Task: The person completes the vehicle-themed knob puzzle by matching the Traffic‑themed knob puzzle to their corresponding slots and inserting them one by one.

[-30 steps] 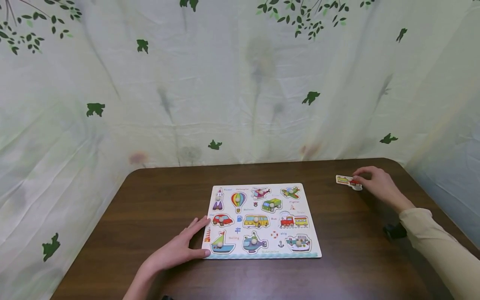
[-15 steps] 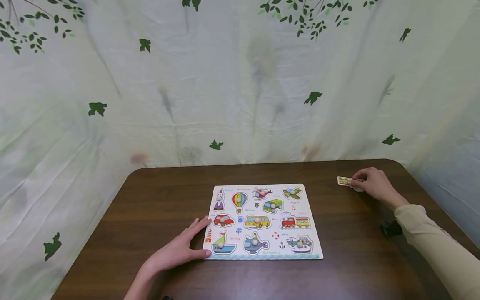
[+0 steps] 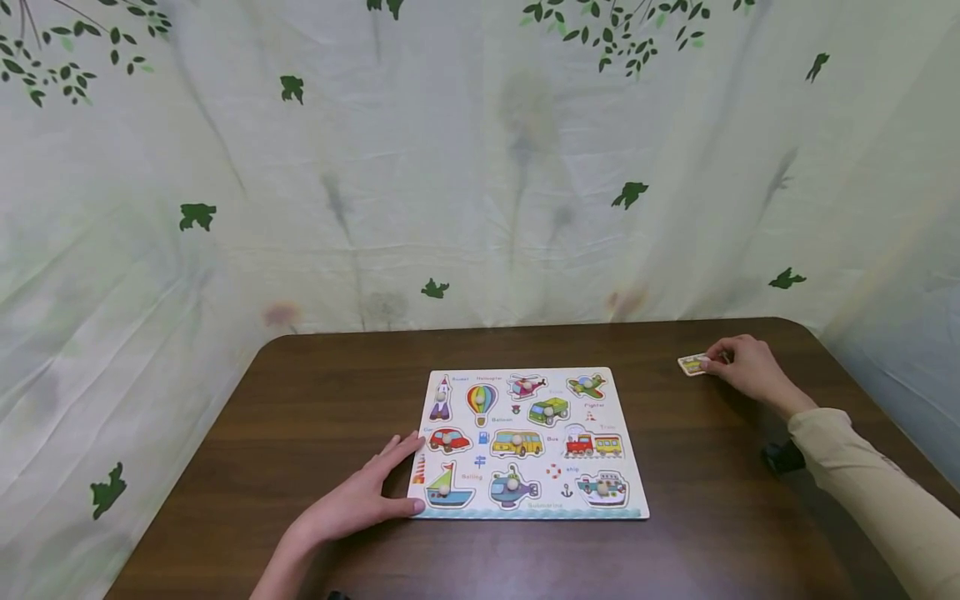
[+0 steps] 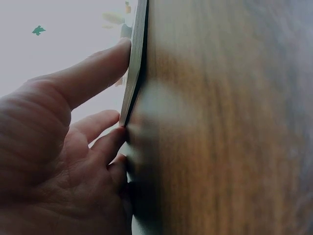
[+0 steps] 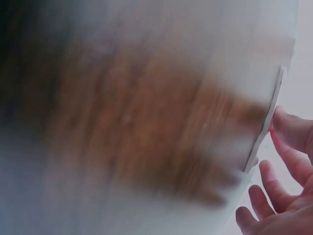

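In the head view a white peg puzzle board (image 3: pixel 529 443) with vehicle pictures lies on the table. My left hand (image 3: pixel 360 490) rests at its left edge, thumb at the near corner and fingers spread along the side. The left wrist view shows the thumb (image 4: pixel 95 71) and fingertips touching the board's edge (image 4: pixel 135 63). At the far right, my right hand (image 3: pixel 752 367) pinches a flat train puzzle piece (image 3: pixel 692 365); its yellow carriage end shows and the rest is covered by fingers. Edge-on in the right wrist view, the piece (image 5: pixel 266 120) meets the thumb and index finger.
The brown wooden table (image 3: pixel 330 408) has rounded far corners. Behind it hangs a pale curtain (image 3: pixel 450 183) with leaf prints. A train picture (image 3: pixel 593 444) on the board shows no knob, while other pictures around it have knobs.
The train piece has turned in my right hand: its red engine showed earlier and is now hidden behind the fingers. The left hand and the board have stayed together.
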Demonstrator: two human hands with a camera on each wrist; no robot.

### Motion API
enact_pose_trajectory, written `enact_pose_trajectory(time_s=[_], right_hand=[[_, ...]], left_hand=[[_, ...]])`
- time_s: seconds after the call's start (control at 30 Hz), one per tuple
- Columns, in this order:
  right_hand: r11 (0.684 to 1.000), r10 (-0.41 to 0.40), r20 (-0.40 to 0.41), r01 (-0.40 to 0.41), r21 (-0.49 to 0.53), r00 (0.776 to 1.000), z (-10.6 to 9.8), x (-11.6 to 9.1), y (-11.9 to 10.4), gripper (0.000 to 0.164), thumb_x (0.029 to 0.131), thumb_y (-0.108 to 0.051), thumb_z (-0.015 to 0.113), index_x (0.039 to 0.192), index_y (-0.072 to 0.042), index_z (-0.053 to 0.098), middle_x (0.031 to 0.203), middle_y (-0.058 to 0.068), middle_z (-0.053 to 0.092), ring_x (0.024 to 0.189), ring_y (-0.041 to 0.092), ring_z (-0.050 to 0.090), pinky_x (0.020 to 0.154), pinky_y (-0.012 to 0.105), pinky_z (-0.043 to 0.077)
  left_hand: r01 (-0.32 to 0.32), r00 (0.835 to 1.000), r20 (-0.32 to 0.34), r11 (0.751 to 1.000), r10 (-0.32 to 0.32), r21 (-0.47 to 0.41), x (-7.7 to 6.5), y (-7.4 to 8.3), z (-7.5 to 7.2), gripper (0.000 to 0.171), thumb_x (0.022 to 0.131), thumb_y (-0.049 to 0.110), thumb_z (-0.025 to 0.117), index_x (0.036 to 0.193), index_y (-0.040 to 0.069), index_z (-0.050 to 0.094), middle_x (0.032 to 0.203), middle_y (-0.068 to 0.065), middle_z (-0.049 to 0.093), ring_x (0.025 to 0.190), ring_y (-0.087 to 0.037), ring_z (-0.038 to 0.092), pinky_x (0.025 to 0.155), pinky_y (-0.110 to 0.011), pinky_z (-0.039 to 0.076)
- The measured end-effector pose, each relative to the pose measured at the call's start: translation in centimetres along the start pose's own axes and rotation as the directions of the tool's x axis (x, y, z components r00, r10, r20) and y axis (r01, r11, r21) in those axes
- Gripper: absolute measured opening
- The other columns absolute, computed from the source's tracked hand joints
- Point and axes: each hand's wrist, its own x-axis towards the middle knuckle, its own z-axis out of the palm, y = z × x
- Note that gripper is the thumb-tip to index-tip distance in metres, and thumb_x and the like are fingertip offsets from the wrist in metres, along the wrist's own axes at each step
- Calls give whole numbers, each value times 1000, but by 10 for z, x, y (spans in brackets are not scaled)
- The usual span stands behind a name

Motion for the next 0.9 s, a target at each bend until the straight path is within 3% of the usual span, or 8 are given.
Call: enact_pose_trajectory(time_s=[0.23,0.67,0.9], right_hand=[[1000,-30,4,30,5,1000,0,-1,-5,21,93,-11,66,102,9,68,108,33,59,102,48,48,86,63,34],[999,-18,39,16,46,999,3,-6,-7,16,97,-4,56,107,5,64,121,38,46,118,57,32,97,70,18],[998,-26,21,25,64,999,4,-9,-11,13,99,-5,56,106,4,62,122,36,44,120,55,30,98,68,18]], left_hand=[[1,1000,-2,1000,-1,-4,-1,1,0,85,81,40,79,153,21,36,161,-2,24,149,-36,6,107,-68,17],[-3,1000,-2,1000,3,-3,-1,1,1,85,81,40,79,153,21,37,161,-2,24,149,-35,6,107,-67,18],[-6,1000,-3,1000,5,-6,-1,2,0,85,82,39,79,153,20,37,161,-3,24,149,-36,6,107,-67,18]])
